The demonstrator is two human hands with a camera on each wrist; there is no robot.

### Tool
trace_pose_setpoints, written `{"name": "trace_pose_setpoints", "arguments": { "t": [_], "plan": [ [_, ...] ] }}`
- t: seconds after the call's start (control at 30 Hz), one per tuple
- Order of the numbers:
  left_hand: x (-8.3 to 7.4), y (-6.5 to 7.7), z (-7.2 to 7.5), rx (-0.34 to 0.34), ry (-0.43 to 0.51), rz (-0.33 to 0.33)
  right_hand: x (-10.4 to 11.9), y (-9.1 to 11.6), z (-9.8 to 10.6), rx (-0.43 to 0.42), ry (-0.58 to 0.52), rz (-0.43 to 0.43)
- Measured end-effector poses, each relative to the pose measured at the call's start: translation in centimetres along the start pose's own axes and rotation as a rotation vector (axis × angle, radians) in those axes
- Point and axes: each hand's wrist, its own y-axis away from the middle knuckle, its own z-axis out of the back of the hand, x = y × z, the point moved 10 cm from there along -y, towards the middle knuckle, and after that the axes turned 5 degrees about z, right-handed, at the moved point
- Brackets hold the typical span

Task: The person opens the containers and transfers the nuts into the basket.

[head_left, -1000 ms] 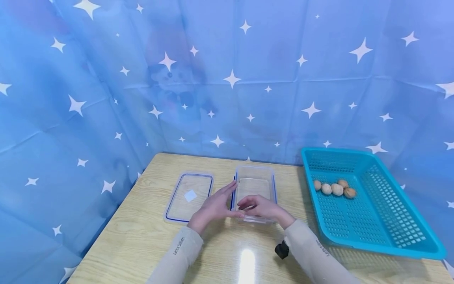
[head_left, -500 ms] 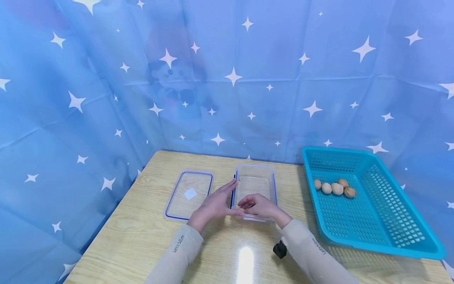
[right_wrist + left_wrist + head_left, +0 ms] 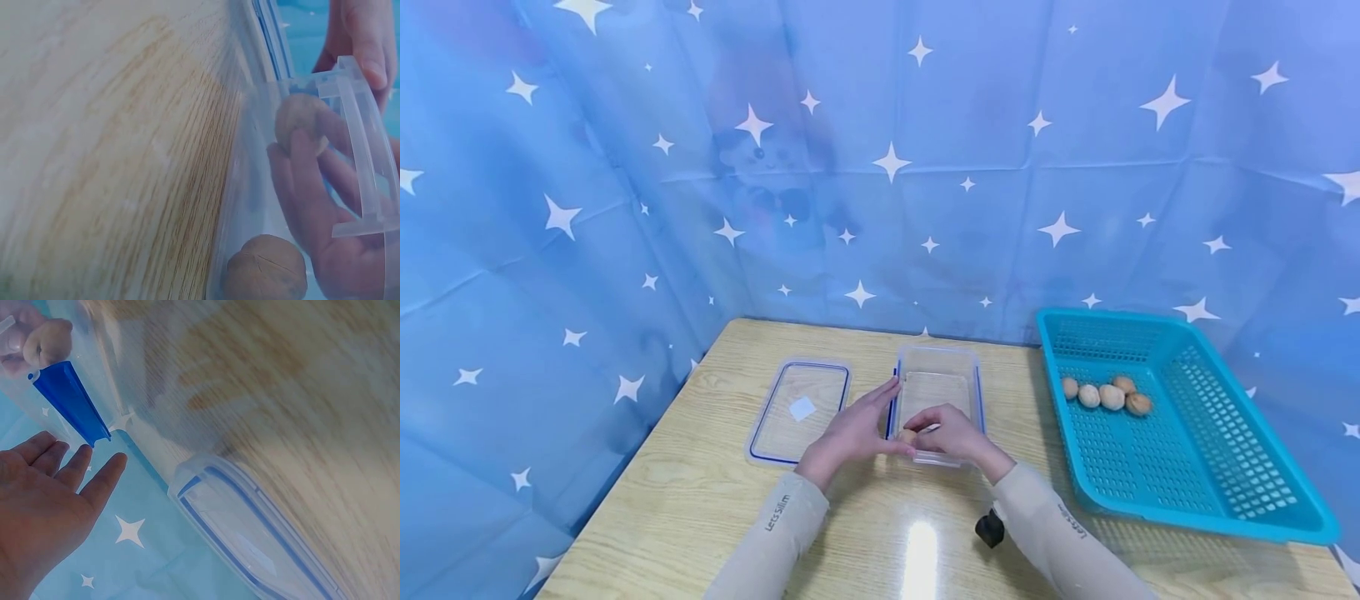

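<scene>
A clear plastic container (image 3: 936, 367) with blue-edged side latches stands on the table. My right hand (image 3: 953, 433) reaches inside, its fingers and thumb pinching a walnut (image 3: 907, 437) near the front left corner. Through the clear wall in the right wrist view, the fingers show round that walnut (image 3: 299, 122), and a second walnut (image 3: 267, 269) lies lower in the container. My left hand (image 3: 855, 431) is beside the container's left wall, fingers extended and thumb at the front corner. A blue latch (image 3: 70, 403) hangs near its fingertips in the left wrist view.
The container's clear lid (image 3: 790, 425) with a blue seal lies flat on the left. A teal basket (image 3: 1180, 492) holding several walnuts (image 3: 1112, 397) stands at the right. The wooden table (image 3: 685, 492) ends at a blue star-patterned curtain (image 3: 955, 275).
The walnut in my right hand has come into clearer view at the front left corner as the right fingers shifted up slightly. My left hand has stayed nearly still.
</scene>
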Motion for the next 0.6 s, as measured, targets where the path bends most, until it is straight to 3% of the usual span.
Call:
{"name": "trace_pose_setpoints", "arguments": {
  "t": [0.33,0.6],
  "plan": [
    [0.1,0.1,-0.1,0.005,0.002,0.01,0.1,0.3,1.8,-0.205,-0.07,0.021],
    [0.1,0.0,-0.1,0.007,-0.015,0.019,0.8,0.7,3.9,-0.304,-0.125,-0.01]
  ]
}}
